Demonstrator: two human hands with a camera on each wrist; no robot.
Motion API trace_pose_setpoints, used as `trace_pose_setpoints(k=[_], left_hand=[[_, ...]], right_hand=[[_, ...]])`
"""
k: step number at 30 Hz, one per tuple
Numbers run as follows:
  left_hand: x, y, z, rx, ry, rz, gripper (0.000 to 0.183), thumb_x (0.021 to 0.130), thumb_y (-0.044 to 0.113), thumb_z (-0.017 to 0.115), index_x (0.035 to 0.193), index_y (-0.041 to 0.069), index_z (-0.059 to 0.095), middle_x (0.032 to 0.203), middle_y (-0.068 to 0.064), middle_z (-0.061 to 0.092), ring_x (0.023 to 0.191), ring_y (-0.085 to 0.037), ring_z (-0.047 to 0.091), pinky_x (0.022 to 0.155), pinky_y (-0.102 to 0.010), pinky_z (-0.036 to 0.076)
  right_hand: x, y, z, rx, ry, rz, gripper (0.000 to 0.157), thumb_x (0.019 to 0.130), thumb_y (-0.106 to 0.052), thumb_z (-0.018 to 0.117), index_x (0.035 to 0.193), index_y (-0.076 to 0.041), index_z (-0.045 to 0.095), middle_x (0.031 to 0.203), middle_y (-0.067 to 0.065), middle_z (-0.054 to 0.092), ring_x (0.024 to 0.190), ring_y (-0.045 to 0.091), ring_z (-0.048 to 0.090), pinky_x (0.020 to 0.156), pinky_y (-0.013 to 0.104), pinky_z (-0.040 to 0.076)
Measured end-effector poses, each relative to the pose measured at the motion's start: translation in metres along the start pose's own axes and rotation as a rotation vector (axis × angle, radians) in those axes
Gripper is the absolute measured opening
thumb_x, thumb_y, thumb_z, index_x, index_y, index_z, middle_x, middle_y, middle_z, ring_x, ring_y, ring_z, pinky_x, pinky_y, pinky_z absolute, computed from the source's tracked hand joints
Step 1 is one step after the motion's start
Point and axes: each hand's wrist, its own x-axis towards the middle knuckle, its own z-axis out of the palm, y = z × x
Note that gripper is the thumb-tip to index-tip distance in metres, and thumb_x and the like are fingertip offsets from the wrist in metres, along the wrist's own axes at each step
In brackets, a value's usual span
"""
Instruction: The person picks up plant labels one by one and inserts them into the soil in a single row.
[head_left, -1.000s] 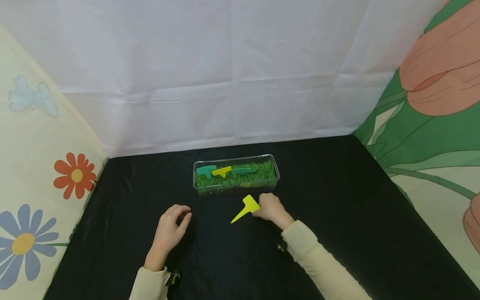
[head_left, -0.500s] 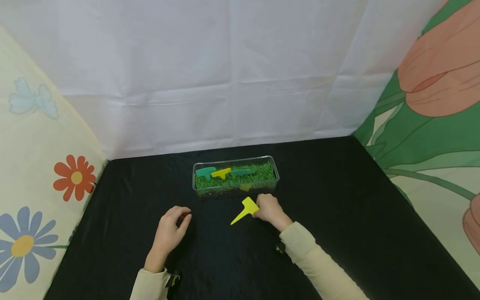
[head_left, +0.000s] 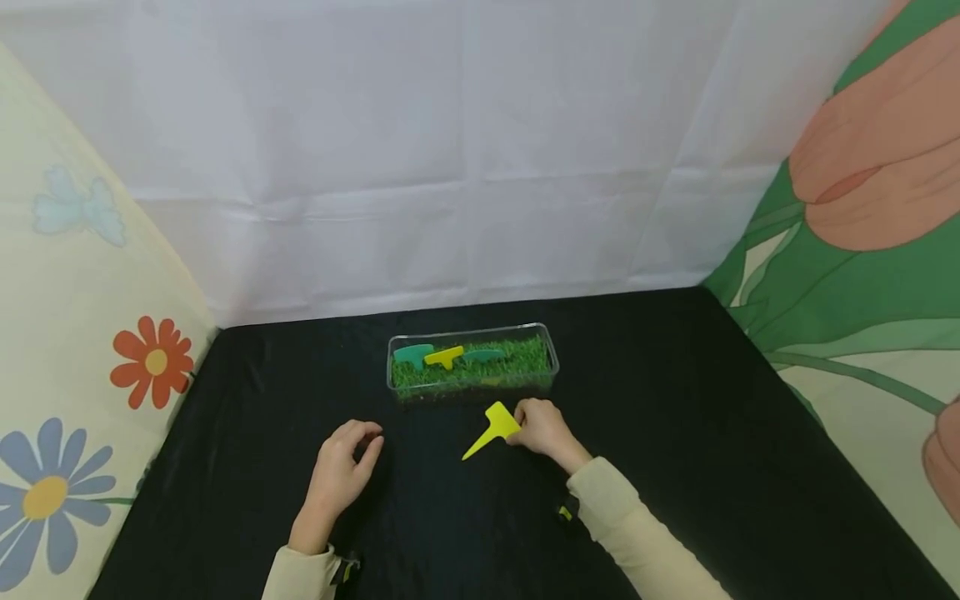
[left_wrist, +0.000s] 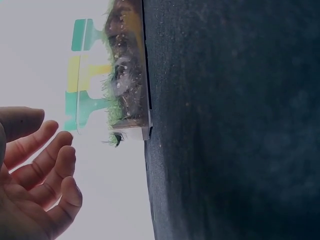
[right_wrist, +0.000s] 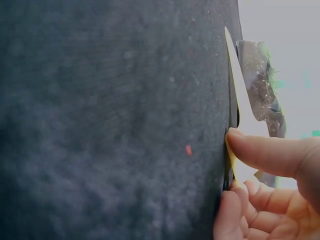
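Observation:
My right hand (head_left: 545,429) pinches a yellow T-shaped plant label (head_left: 495,427) by its wide head, its pointed end aimed left and toward me. In the right wrist view, the thumb (right_wrist: 270,152) lies on the label's head and the fingers are behind it. My left hand (head_left: 341,471) is held over the cloth on the left, fingers loosely bent and holding nothing. Beyond both hands stands a clear plastic box (head_left: 472,392) of soil and grass. Two green labels (head_left: 412,356) and a yellow label (head_left: 444,357) stand in a row in the grass.
A black cloth (head_left: 675,433) covers the table. White fabric (head_left: 465,167) hangs behind it, with flower-printed panels at the left and right. Something yellowish shows low through the box's front wall. In the right wrist view, a small red speck (right_wrist: 188,150) lies on the cloth.
The head view has tilted up slightly, so everything sits a little lower in it. My right hand keeps its pinch on the yellow label, and the left hand stays nearly still.

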Motion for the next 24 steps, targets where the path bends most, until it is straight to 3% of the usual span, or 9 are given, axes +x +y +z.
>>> trace_pose_setpoints(k=[6, 13, 20, 24], left_hand=[[-0.003, 0.000, 0.000, -0.014, 0.005, 0.008, 0.014, 0.075, -0.006, 0.069, 0.086, 0.002, 0.065, 0.078, -0.002, 0.059, 0.067, -0.016, 0.056, 0.056, -0.033, 0.048], [-0.006, 0.000, 0.001, -0.008, 0.017, 0.021, 0.015, 0.074, -0.006, 0.069, 0.085, 0.003, 0.065, 0.078, 0.000, 0.058, 0.067, -0.013, 0.055, 0.055, -0.031, 0.047], [-0.003, -0.002, 0.001, -0.021, 0.031, 0.033, 0.015, 0.074, -0.006, 0.069, 0.085, 0.003, 0.065, 0.077, 0.001, 0.058, 0.066, -0.012, 0.054, 0.054, -0.030, 0.046], [-0.002, -0.002, 0.000, -0.022, 0.028, 0.033, 0.015, 0.075, -0.006, 0.069, 0.085, 0.003, 0.065, 0.077, 0.001, 0.058, 0.067, -0.012, 0.054, 0.054, -0.030, 0.046]], right_hand=[[-0.004, 0.005, 0.002, 0.058, 0.006, -0.023, 0.028, 0.068, -0.013, 0.080, 0.064, -0.007, 0.053, 0.058, 0.000, 0.043, 0.052, 0.014, 0.040, 0.051, 0.026, 0.033], [-0.007, 0.009, 0.002, 0.124, -0.007, -0.030, 0.013, 0.071, -0.006, 0.076, 0.073, -0.005, 0.063, 0.066, 0.000, 0.054, 0.057, 0.013, 0.047, 0.054, 0.027, 0.041], [-0.007, 0.012, -0.003, 0.236, -0.021, -0.014, 0.010, 0.073, -0.001, 0.073, 0.077, -0.003, 0.063, 0.068, 0.001, 0.055, 0.058, 0.014, 0.049, 0.053, 0.028, 0.043], [-0.009, 0.013, -0.005, 0.290, -0.006, -0.056, 0.008, 0.075, 0.000, 0.071, 0.078, -0.002, 0.063, 0.068, 0.001, 0.055, 0.058, 0.013, 0.049, 0.053, 0.027, 0.043]])
